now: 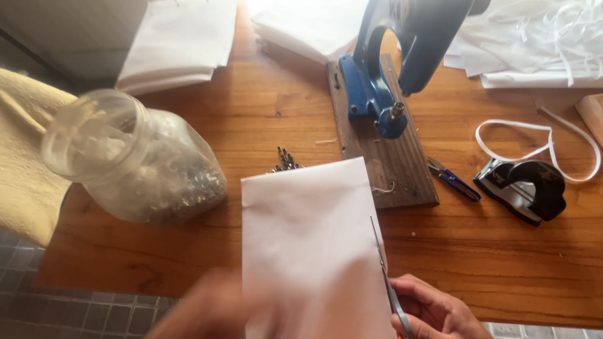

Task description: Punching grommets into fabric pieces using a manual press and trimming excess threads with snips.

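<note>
A white rectangular sheet [308, 245] lies over the front edge of the wooden table [270, 119]. My right hand [433, 311] at the bottom right grips thin metal scissors [384, 276], whose blades run along the sheet's right edge. My left hand [204, 311] is blurred at the bottom left, at the sheet's lower left corner; whether it holds the sheet I cannot tell.
A clear jar [135, 160] of small metal pieces lies tilted at the left. A blue hand press [389, 69] stands on a wooden board behind the sheet. Small blue snips [453, 179], a black punch [524, 188], white tape [540, 141] and stacked white fabric [179, 41] surround them.
</note>
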